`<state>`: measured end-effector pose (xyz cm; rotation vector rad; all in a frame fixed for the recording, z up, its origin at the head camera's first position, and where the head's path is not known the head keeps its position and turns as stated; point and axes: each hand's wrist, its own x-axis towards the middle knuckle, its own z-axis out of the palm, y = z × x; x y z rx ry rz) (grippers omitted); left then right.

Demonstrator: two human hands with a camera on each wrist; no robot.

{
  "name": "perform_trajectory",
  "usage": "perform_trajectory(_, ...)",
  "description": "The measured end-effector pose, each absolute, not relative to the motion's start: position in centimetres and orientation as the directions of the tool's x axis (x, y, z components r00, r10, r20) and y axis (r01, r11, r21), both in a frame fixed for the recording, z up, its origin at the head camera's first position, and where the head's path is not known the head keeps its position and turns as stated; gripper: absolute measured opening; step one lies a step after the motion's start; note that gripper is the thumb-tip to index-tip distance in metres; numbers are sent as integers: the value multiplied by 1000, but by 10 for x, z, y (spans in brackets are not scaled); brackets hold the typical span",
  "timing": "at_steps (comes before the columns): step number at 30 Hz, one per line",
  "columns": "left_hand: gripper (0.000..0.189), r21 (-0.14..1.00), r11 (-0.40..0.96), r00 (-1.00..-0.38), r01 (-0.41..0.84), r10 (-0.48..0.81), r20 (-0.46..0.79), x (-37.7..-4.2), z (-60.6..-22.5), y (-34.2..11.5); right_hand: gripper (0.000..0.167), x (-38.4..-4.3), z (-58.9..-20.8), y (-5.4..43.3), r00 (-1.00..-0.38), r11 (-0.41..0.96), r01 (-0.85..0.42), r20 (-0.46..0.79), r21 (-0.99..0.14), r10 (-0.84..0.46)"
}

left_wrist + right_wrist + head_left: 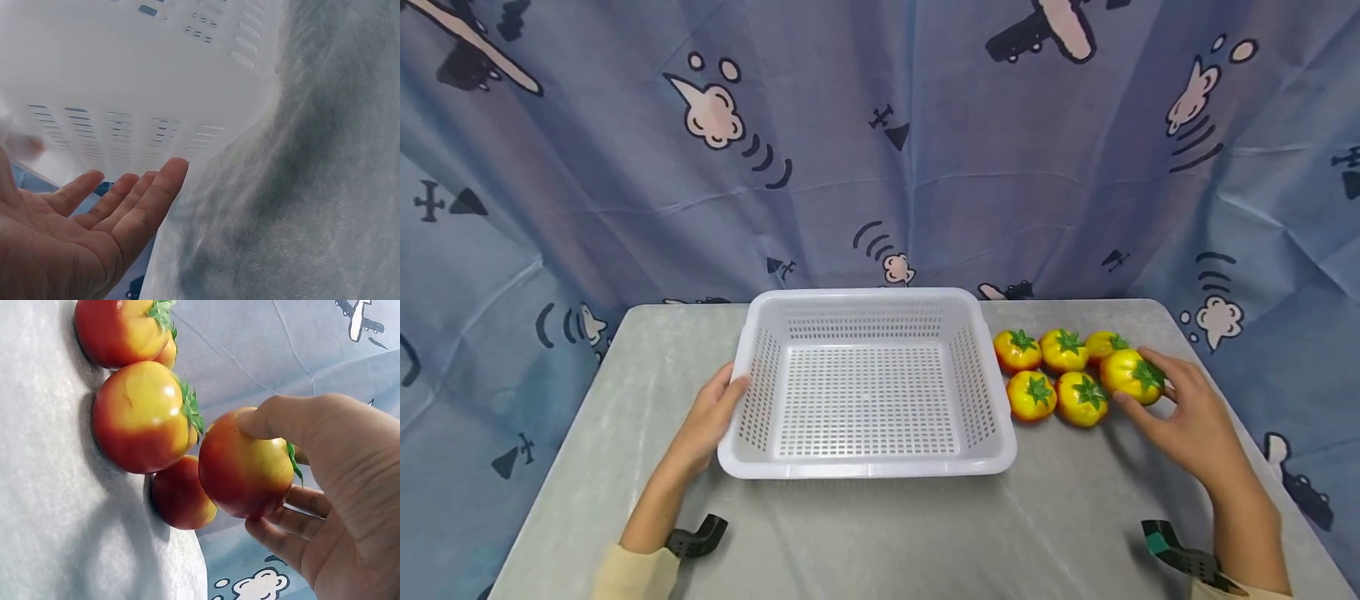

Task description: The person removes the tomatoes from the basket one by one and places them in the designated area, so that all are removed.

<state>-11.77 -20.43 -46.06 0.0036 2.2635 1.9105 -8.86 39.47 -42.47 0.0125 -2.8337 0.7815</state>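
Observation:
My right hand (1191, 417) holds a red-and-yellow tomato (1123, 375) with a green leafy top between thumb and fingers. In the right wrist view the held tomato (244, 465) appears raised off the table, beside another tomato (144, 419) that stands on it. Several more tomatoes (1032, 397) sit in two rows just left of that hand. My left hand (707, 417) grips the left rim of a white plastic basket (865, 468), thumb over the edge. From the left wrist view, its fingers (147, 206) extend along the outside of the slotted wall.
The grey-covered table (880, 533) carries the basket at its middle, with the tomatoes along the basket's right side. A blue patterned curtain (820, 167) hangs behind the table's back edge and down both sides. Black bands (698, 537) sit at both wrists.

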Motion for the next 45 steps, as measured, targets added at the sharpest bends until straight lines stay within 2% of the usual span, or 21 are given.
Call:
perform_trajectory(5,54,973,191,-980,-127,130,-153,-113,-466,-200,76,-86,-427,401,-990,884,-19,135,-467,50)
perform_trajectory(21,52,975,197,-984,-107,120,-132,-114,-464,-201,75,-89,-438,412,-995,895,6,90,-447,52)
perform_trajectory(28,53,976,195,-985,-94,123,-119,-114,-460,-203,81,-90,-441,411,-999,900,33,15,-434,44)
perform_trajectory(45,55,976,192,-984,-105,122,-129,-116,-458,-207,82,-97,-448,414,-999,908,30,-31,-419,19)
